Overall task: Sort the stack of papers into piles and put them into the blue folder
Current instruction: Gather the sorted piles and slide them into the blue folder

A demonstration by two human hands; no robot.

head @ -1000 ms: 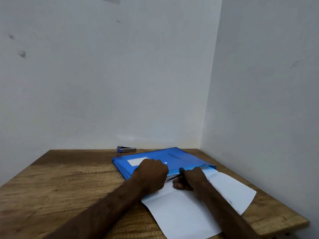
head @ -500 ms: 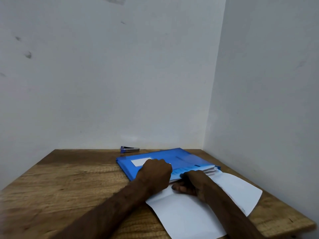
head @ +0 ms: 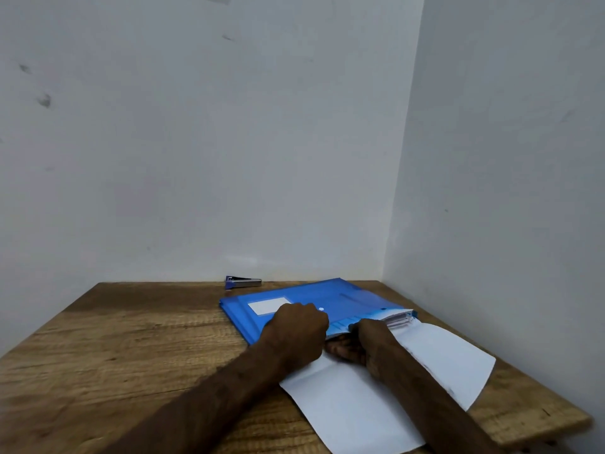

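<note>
Lower centre: gripping blue folder [head: 327, 294] near edge with curled left hand [head: 296, 332]; resting curled right hand [head: 371, 342] on white papers [head: 360, 407] at its mouth, pinch unclear.

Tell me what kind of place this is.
Probably a small office or study corner: a wooden table against bare walls, with a folder, papers and a stapler.
</note>
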